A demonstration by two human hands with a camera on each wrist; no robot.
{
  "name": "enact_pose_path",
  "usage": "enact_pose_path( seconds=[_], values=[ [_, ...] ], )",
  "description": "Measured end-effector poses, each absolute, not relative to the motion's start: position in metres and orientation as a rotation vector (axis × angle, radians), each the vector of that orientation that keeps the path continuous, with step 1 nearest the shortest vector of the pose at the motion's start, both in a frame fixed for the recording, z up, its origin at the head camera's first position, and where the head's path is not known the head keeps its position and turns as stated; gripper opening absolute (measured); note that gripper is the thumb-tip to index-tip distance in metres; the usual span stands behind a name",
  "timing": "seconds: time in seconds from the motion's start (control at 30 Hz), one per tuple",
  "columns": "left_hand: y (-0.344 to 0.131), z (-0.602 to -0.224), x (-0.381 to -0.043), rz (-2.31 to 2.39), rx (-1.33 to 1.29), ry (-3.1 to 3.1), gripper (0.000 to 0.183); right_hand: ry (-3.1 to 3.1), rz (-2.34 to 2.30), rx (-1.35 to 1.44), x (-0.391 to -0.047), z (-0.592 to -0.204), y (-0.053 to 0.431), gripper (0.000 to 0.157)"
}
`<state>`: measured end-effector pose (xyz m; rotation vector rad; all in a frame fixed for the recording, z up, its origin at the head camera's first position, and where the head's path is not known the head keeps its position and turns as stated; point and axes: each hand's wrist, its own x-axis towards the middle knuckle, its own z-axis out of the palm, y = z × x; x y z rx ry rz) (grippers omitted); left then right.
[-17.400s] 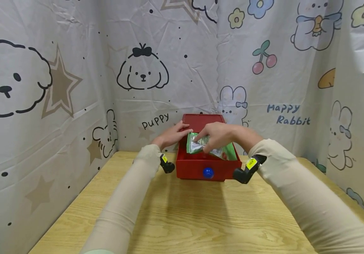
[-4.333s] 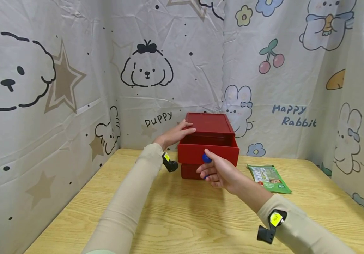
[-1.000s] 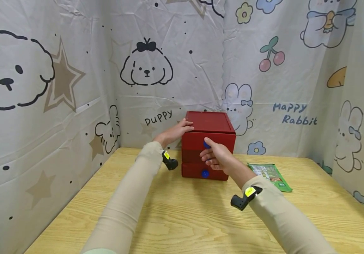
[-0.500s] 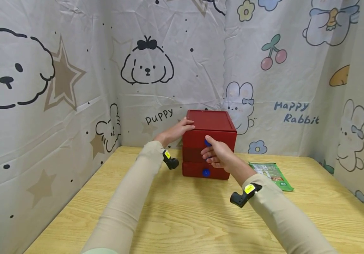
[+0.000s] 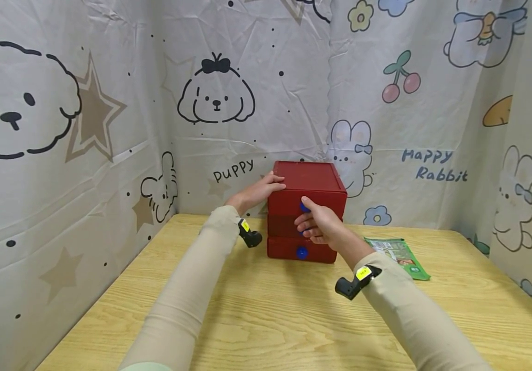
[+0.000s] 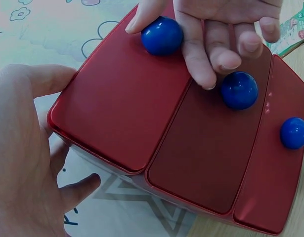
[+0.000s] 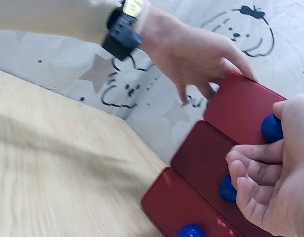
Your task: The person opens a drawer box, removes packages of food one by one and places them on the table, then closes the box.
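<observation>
A small red three-drawer cabinet (image 5: 311, 175) stands on the table, its drawer fronts flush. My left hand (image 5: 254, 195) rests at its top left front edge; in the left wrist view the thumb lies against the cabinet's edge and the other fingers are spread. With thumb and index finger, my right hand (image 5: 323, 224) pinches the top drawer's blue round knob (image 6: 162, 36). Its other fingers hang in front of the middle drawer, close to the middle knob (image 6: 239, 91). The bottom knob (image 5: 301, 252) is untouched. On the table to the right lies a green packet (image 5: 414, 269), partly hidden by my right forearm.
The wooden table (image 5: 256, 319) extends in front of the cabinet and to both sides. A white curtain (image 5: 289, 113) with cartoon prints hangs close behind it and along the left and right. Each wrist wears a small black camera (image 5: 351, 285).
Earlier my right hand held the green packet over the pulled-out top drawer. Later the packet lay on the table, and my right hand slid the drawer in. Over the last second almost nothing moved.
</observation>
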<state>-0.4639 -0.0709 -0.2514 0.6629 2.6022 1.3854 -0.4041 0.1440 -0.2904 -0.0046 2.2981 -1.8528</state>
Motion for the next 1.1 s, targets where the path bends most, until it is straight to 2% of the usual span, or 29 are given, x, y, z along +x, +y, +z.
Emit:
enact_pose_path(
  seconds=[1.1],
  values=[
    [-0.069, -0.254, -0.465, 1.424, 0.696, 2.605, 0.057, 2.326, -1.901, -0.014, -0.409, -0.306, 0.142, 0.083]
  ],
)
